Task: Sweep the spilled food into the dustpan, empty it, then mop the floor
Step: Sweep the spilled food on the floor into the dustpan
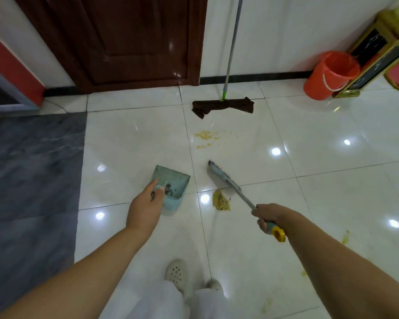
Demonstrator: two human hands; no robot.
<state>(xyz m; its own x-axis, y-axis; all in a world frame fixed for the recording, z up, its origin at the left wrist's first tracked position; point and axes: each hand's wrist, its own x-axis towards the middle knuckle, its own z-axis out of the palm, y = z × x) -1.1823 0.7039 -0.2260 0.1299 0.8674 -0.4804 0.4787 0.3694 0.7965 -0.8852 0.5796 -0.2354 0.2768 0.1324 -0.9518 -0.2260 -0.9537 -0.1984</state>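
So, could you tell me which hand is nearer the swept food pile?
Right hand, just right of the food pile on the broom handle; left hand sits farther left, holding the dustpan.

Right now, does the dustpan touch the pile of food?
Apart. The head view shows bare white tile between the dustpan and the pile of food.

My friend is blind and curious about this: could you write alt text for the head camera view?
A person's right hand holds a broom beside a yellow food pile on white tiles, while the left hand holds a pale blue dustpan. More crumbs lie ahead, near a mop against the wall and an orange bucket.
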